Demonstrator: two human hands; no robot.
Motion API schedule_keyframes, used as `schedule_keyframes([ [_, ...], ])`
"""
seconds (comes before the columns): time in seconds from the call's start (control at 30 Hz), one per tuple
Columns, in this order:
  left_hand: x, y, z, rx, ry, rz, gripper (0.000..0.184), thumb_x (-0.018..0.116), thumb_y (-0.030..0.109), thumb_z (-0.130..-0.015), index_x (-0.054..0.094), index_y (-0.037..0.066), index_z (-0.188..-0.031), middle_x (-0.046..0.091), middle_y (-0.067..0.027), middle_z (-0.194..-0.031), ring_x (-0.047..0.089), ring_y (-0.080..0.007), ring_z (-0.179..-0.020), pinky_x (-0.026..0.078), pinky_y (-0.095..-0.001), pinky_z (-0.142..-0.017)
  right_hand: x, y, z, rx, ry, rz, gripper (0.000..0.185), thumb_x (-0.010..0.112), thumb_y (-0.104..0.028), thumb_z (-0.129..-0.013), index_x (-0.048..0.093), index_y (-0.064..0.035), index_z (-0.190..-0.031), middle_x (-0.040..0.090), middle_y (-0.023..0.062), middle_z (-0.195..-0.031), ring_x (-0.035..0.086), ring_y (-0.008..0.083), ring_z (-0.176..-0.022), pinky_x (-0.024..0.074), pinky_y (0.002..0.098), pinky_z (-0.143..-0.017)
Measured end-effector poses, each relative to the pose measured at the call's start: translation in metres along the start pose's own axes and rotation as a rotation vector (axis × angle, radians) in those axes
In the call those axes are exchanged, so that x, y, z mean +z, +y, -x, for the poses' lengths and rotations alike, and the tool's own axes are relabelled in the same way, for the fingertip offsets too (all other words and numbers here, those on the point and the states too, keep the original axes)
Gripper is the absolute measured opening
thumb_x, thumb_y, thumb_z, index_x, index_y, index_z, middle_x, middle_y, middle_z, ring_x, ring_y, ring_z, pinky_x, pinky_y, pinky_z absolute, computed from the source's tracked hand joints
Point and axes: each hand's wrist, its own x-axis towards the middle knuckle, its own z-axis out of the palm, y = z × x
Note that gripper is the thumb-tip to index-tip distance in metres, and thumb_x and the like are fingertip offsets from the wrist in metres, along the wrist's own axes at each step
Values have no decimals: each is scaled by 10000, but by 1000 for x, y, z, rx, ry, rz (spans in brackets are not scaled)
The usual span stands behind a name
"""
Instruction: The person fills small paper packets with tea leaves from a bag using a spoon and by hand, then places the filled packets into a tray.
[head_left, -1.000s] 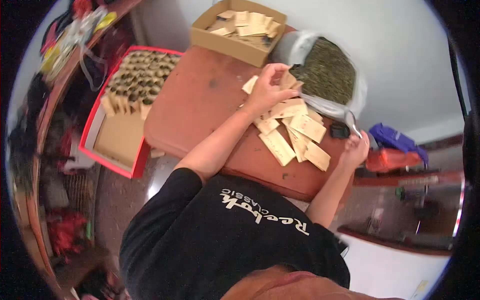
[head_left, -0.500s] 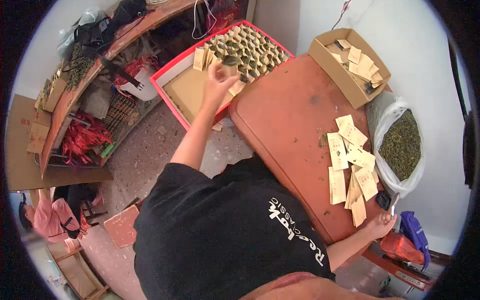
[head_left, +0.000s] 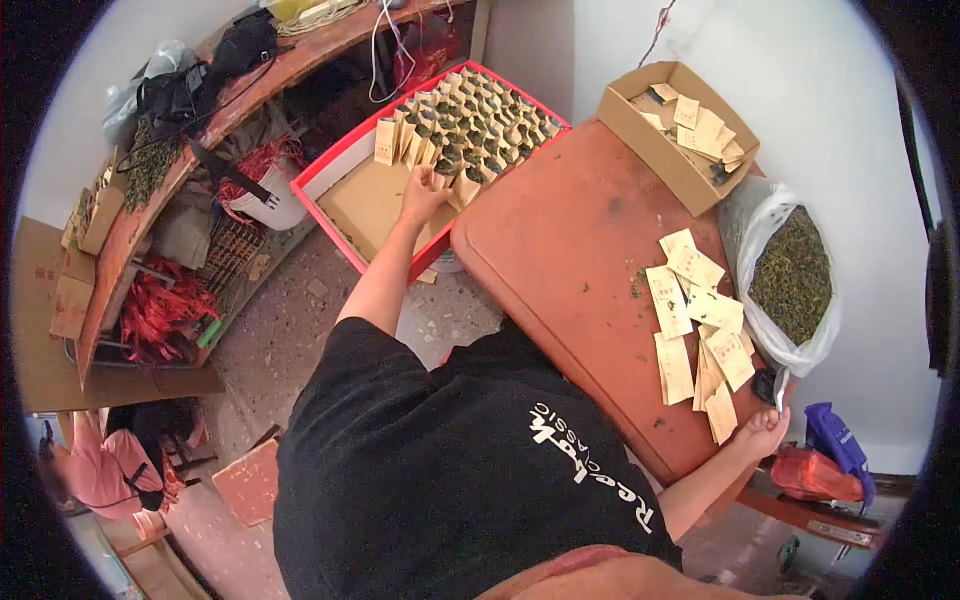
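My left hand [head_left: 425, 192] reaches into the shallow red-edged box [head_left: 333, 222], fingers pinched on a small paper packet [head_left: 440, 181] at the near edge of the filled rows. Upright packets [head_left: 470, 120] with dark dried leaf in their open tops crowd the box's far part. By the table's right edge, my right hand [head_left: 762, 435] is closed around the handle of a pale spoon-like scoop [head_left: 782, 388]. Just beyond it stands a clear plastic bag [head_left: 818, 345] of dried green leaf [head_left: 793, 280]. Flat paper packets [head_left: 700, 330] lie in an overlapping pile on the reddish-brown table [head_left: 560, 250].
A cardboard box [head_left: 655, 175] with loose packets sits at the table's far corner. Blue and orange packaging [head_left: 815, 473] lies beyond my right hand. A cluttered curved shelf [head_left: 150, 210] runs along the left, with a person in pink [head_left: 115, 470] near its lower end.
My left hand has lowered toward the near edge of the packet rows; the packet was raised over the box before. My right hand keeps the scoop beside the bag. The view has shifted slightly.
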Motion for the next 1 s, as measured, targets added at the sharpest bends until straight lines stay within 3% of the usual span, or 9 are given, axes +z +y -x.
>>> schedule_keyframes([
  [0.13, 3, 17, 1, -80, 31, -176, 602, 825, 57, -681, 510, 18, -1193, 617, -68, -1049, 600, -164, -934, 515, -309, -810, 4, 2, 3, 1, 15, 24, 328, 530, -221, -993, 535, 2, -1235, 407, -23, -701, 386, 54, -590, 297, 194, -461],
  [0.3, -1, -5, -7, -6, 41, -311, 727, 873, 188, -635, 511, -6, -1235, 617, -121, -1110, 604, -213, -989, 503, -343, -872, 4, 3, 3, -32, 34, 42, 329, 538, -203, -982, 546, 6, -1235, 487, -1, -728, 424, 65, -586, 323, 206, -478],
  [0.4, -3, -20, -10, 43, 38, -273, 735, 871, 179, -635, 508, -10, -1244, 612, -133, -1146, 603, -234, -1024, 496, -350, -886, 2, 1, 4, -26, 5, 11, 317, 540, -205, -985, 556, 8, -1218, 504, 4, -730, 434, 64, -594, 332, 204, -485],
  [0.7, -19, -13, -19, -126, 3, -348, 608, 815, 220, -687, 570, -10, -1194, 640, -164, -1131, 620, -264, -1054, 492, -373, -913, 1, -1, 5, -12, 3, 27, 286, 544, -200, -989, 571, 1, -1191, 549, 17, -741, 477, 71, -596, 351, 205, -488],
  [0.87, -10, -4, -18, 20, 81, -467, 651, 815, 208, -686, 554, -16, -1239, 634, -185, -1175, 613, -306, -1096, 483, -393, -948, 3, 2, 7, -26, 37, 39, 288, 551, -198, -984, 575, 1, -1191, 581, 23, -743, 487, 75, -583, 349, 208, -478],
  [1.0, -7, 15, -15, 6, 83, -574, 695, 823, 247, -675, 545, -29, -1249, 620, -214, -1191, 594, -346, -1118, 472, -410, -962, -3, 5, 2, -21, 33, 75, 295, 552, -201, -981, 577, -3, -1198, 584, 27, -758, 492, 77, -584, 351, 204, -476],
])
